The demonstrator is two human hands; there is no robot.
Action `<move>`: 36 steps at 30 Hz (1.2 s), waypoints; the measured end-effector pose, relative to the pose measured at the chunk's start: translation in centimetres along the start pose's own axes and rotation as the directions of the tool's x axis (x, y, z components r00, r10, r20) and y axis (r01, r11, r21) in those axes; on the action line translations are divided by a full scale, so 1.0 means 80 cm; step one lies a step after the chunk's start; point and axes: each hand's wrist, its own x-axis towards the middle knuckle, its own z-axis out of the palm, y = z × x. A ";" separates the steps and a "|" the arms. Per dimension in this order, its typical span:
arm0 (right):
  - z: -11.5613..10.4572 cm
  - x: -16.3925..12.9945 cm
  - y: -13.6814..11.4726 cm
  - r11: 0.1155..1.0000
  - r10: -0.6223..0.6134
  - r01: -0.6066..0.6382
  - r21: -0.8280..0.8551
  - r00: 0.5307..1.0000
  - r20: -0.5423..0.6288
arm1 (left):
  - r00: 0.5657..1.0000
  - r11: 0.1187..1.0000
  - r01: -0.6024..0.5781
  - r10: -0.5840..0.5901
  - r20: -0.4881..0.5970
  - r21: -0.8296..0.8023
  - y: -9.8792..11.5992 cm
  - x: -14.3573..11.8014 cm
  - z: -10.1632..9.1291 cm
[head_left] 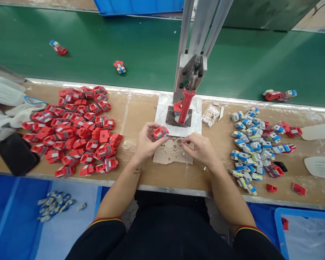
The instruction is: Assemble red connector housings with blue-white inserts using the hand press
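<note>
I had the left hand closed on a red-and-grey piece over the bench, and the right hand bent beside a small clear round item, its pinch and any hold I couldn't tell. Just beyond stood the red-handled press; farther off, coloured pieces lay on the green surface.

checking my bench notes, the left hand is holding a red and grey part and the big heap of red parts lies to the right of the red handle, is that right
Not quite: the head view shows the big heap of red parts to the left of the red handle. The left hand does hold a red and grey part.
</note>
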 end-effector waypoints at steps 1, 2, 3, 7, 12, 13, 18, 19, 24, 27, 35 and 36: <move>-0.005 0.000 -0.003 0.999 0.014 -0.011 0.034 0.998 -0.063 | 0.999 0.999 -0.034 0.033 0.015 0.013 0.000 -0.003 0.003; -0.009 0.000 -0.006 0.996 0.040 -0.029 0.082 0.988 -0.146 | 0.997 0.997 -0.066 0.064 0.035 0.031 0.000 -0.006 0.006; -0.012 -0.001 -0.010 0.988 0.076 -0.041 0.149 0.968 -0.239 | 0.994 0.993 -0.100 0.097 0.056 0.054 0.002 -0.009 0.010; -0.008 0.001 -0.027 0.899 0.190 0.029 0.437 0.874 -0.448 | 0.959 0.943 -0.273 0.251 0.133 0.190 0.010 -0.021 0.023; 0.010 0.006 -0.038 0.834 0.182 0.073 0.546 0.899 -0.398 | 0.909 0.880 -0.407 0.361 0.210 0.246 0.018 -0.024 0.029; 0.012 0.006 -0.038 0.833 0.177 0.069 0.550 0.907 -0.382 | 0.905 0.878 -0.412 0.363 0.221 0.245 0.018 -0.024 0.029; 0.016 0.006 -0.038 0.853 0.150 0.061 0.518 0.922 -0.356 | 0.900 0.876 -0.420 0.369 0.231 0.236 0.019 -0.023 0.029; 0.016 0.006 -0.038 0.863 0.148 0.059 0.503 0.921 -0.361 | 0.898 0.874 -0.424 0.374 0.231 0.235 0.019 -0.023 0.028; 0.011 0.004 -0.036 0.910 0.119 0.064 0.409 0.906 -0.407 | 0.893 0.862 -0.438 0.382 0.239 0.256 0.018 -0.023 0.026; 0.006 0.002 -0.033 0.930 0.095 0.071 0.361 0.902 -0.421 | 0.895 0.856 -0.434 0.375 0.241 0.281 0.019 -0.022 0.024; -0.014 -0.004 -0.020 0.970 0.087 -0.008 0.244 0.945 -0.315 | 0.903 0.851 -0.422 0.367 0.221 0.311 0.020 -0.020 0.023; -0.012 -0.004 -0.016 0.982 0.075 -0.028 0.186 0.965 -0.252 | 0.909 0.854 -0.410 0.355 0.218 0.320 0.019 -0.020 0.022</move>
